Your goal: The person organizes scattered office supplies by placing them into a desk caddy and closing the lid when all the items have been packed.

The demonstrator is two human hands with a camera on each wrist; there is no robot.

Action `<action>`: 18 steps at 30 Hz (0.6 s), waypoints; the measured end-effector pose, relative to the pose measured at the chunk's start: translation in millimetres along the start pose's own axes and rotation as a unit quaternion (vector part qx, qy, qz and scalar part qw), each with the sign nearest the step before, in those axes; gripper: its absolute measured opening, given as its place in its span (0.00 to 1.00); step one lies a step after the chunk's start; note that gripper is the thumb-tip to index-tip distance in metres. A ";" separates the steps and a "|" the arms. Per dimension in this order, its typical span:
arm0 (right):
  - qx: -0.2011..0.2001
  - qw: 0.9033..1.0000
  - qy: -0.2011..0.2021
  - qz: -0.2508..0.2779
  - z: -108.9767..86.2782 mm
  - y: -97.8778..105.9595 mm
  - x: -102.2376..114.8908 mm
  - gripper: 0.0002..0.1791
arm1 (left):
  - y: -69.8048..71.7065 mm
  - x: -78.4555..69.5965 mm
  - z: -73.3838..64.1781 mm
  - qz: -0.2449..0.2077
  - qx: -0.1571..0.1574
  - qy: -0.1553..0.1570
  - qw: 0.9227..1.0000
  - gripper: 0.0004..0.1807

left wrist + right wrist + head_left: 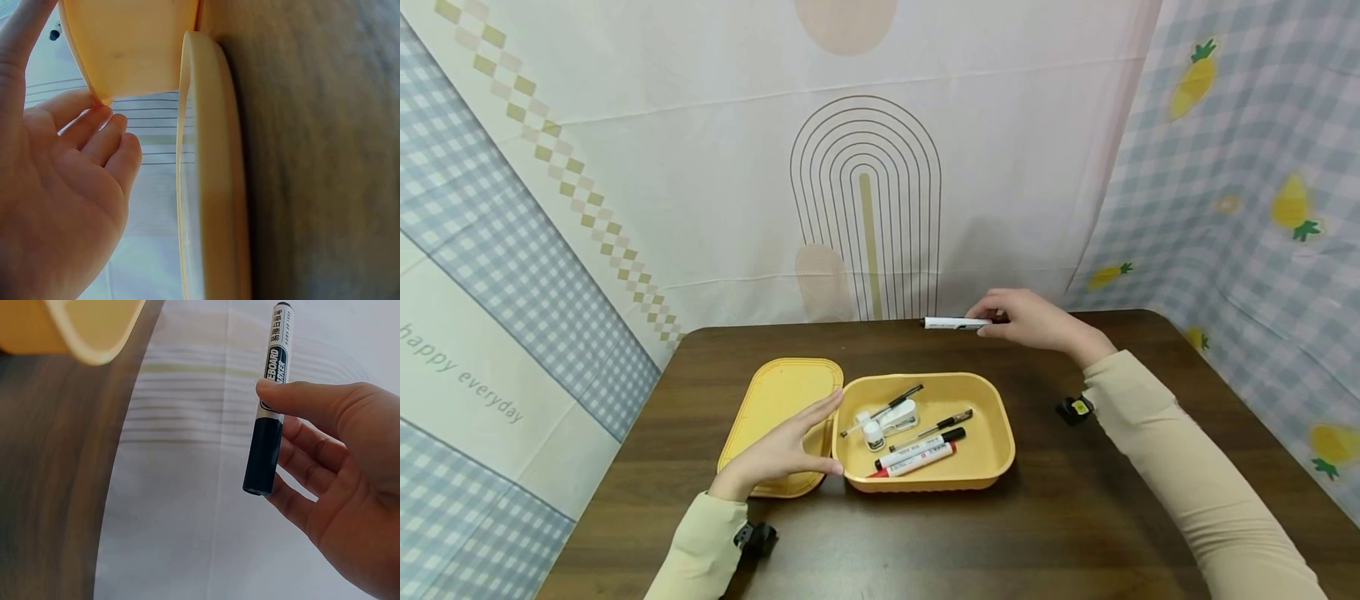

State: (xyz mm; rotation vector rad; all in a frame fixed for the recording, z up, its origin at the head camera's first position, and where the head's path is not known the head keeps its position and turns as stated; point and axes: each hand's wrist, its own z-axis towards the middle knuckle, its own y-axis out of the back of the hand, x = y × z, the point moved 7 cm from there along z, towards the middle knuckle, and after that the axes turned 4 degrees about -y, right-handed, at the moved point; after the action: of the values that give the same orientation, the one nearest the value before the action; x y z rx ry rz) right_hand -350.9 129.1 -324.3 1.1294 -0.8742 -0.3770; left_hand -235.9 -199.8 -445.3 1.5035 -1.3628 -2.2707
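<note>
My right hand (1026,318) pinches a whiteboard marker (951,322) between thumb and fingers, above the table's far edge. In the right wrist view the marker (265,450) has a white barrel and a black cap. My left hand (786,450) is spread at the left end of a yellow plastic box (988,429), fingertips at its rim. The left wrist view shows those fingers (94,134) touching the box wall (134,50). Inside the box lie a black-capped marker (917,448), a red-capped marker (921,460), two black pens (940,425), a small white bottle (873,435) and a white object (901,417).
A yellow lid (790,387) lies on the dark wooden table (1037,533), left of the box and partly beneath my left hand. A patterned cloth (715,183) hangs behind the table, with checked cloth (1247,275) on the right.
</note>
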 end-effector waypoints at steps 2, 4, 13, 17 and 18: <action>0.001 1.000 0.014 0.000 3.0 -0.7 8.1 0.13 | 0.3 0.2 -0.4 0.001 0.000 0.001 1.000 0.59; 0.004 1.000 0.027 -0.001 6.0 -1.9 16.1 0.13 | 0.0 0.5 -0.5 0.001 -0.001 0.000 1.000 0.59; 0.017 0.997 0.072 -0.005 15.7 -9.2 48.2 0.12 | 0.2 1.2 -0.4 0.000 -0.002 0.000 1.000 0.59; 0.025 0.996 0.083 -0.002 17.7 -13.1 60.1 0.11 | -0.8 1.5 -0.2 -0.001 -0.001 -0.001 1.000 0.59; 0.026 0.996 0.086 -0.001 18.0 -14.1 62.7 0.11 | -1.0 1.6 -0.1 -0.002 0.000 -0.001 1.000 0.59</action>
State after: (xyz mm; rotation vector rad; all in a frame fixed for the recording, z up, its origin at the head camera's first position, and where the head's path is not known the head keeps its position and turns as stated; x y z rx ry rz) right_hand -323.4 70.4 -308.4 1.1921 -0.7349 -0.2559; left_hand -236.3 -200.0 -447.1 1.5043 -1.3608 -2.2758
